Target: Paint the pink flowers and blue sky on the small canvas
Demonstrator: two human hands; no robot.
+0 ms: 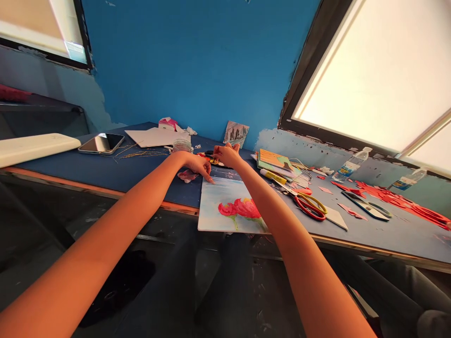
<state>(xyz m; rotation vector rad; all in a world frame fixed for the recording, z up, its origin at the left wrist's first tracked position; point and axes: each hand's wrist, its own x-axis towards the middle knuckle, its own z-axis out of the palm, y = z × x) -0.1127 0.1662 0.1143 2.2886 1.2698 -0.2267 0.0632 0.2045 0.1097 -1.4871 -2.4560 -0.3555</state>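
Note:
A painting of red flowers on a pale blue ground (218, 195) lies at the table's front edge, its near side jutting out past the edge. My left hand (198, 164) rests by its far left corner with fingers stretched out and a fingertip at the board's edge. Beyond the painting, my right hand (228, 154) is over a dark palette with red, yellow and white paint (216, 162). Its fingers are pinched together; what they hold, if anything, is too small to make out. A paint-stained crumpled tissue (187, 176) and a clear jar (182, 145) are beside my left hand.
On the right lie a stack of painted cards (276, 162), a yellow glue tube (273, 176), scissors (310, 206), more scissors (366, 206), red scraps (394, 197) and a water bottle (352, 164). On the left are a phone (101, 143) and a white case (38, 146). Another person's leg shows lower right.

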